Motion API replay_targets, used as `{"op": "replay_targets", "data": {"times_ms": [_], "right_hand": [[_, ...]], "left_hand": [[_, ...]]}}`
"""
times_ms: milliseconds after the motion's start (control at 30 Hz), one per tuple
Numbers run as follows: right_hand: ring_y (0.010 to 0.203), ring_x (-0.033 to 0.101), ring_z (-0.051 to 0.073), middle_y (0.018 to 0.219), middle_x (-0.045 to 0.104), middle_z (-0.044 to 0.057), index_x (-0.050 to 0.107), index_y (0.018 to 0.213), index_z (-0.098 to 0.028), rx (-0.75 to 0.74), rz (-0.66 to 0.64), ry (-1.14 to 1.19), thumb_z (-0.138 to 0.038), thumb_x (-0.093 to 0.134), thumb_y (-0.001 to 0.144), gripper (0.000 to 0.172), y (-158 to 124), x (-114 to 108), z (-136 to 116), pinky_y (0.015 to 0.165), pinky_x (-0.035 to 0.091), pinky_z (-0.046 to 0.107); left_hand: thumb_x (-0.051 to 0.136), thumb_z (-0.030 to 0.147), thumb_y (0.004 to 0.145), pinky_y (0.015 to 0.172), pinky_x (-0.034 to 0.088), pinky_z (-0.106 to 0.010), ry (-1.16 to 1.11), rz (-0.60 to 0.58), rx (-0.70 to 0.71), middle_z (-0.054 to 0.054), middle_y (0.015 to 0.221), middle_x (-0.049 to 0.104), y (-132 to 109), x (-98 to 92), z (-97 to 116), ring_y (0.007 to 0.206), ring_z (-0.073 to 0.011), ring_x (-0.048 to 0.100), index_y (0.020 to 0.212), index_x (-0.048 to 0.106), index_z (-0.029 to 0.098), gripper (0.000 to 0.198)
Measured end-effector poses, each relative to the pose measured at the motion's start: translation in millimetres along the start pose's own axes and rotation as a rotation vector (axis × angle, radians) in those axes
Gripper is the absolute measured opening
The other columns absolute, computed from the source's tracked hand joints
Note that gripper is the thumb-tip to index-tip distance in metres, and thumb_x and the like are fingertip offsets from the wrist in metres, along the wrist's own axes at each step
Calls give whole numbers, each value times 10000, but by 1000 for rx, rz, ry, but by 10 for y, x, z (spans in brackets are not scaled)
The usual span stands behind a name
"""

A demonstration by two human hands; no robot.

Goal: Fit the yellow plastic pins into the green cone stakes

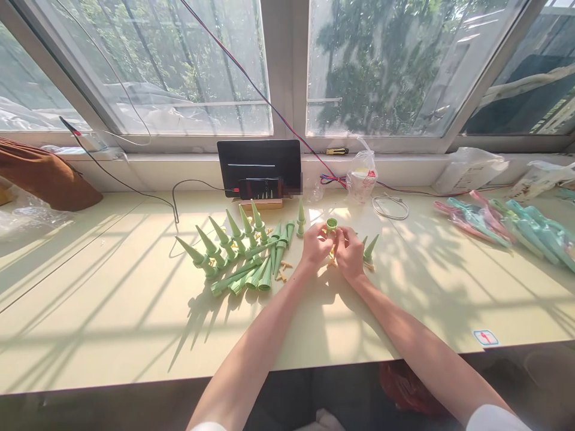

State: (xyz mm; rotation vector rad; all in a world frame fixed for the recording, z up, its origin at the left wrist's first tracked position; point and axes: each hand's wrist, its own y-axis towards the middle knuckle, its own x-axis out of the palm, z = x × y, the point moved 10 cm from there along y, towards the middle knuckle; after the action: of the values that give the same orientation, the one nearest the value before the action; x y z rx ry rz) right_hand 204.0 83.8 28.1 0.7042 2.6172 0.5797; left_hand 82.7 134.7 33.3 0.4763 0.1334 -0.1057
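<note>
Both hands meet at the middle of the table around a green plastic piece (331, 223) whose round hollow end faces up. My left hand (317, 244) is closed on its left side, and my right hand (350, 250) pinches it from the right; the lower part is hidden by fingers. To the left lie several loose green cones (255, 276) in a pile. Beyond them stand rows of upright cones with collars (217, 229). One more upright cone (300, 218) is just past my left hand. Small yellow pieces (283, 272) lie beside the pile, and more green cones (370, 249) stand right of my right hand.
A phone (259, 188) leans against a black tablet-like panel (224, 157) at the back. A tied plastic bag (362, 176), a coiled cable (390, 207) and wrapped pink and teal items (512, 221) are farther right. A brown cloth item (49, 173) lies left.
</note>
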Motion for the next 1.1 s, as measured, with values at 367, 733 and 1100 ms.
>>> {"op": "replay_targets", "data": {"times_ms": [367, 733, 1100], "right_hand": [[636, 627, 195, 804, 712, 82, 646, 1105, -156, 10, 40, -42, -452, 425, 961, 396, 49, -73, 21, 621, 477, 289], [661, 644, 199, 808, 715, 68, 653, 1086, -184, -11, 6, -78, -400, 429, 963, 335, 13, 6, -13, 660, 503, 304], [624, 629, 167, 818, 682, 45, 614, 1110, -196, -46, -50, -27, -372, 461, 942, 287, 9, 65, -81, 598, 498, 275]], "left_hand": [[568, 110, 684, 684, 558, -292, -175, 67, -93, -71, 892, 718, 114, 154, -91, 809, -200, 672, 872, 718, 155, 245], [553, 52, 709, 731, 553, -313, -39, 110, 28, -97, 1063, 697, 17, -1, -113, 909, -217, 664, 953, 725, 176, 324], [551, 193, 832, 662, 531, -271, 99, 134, 107, -116, 1139, 640, -7, -75, -10, 1044, -240, 616, 1116, 694, 206, 319]]}}
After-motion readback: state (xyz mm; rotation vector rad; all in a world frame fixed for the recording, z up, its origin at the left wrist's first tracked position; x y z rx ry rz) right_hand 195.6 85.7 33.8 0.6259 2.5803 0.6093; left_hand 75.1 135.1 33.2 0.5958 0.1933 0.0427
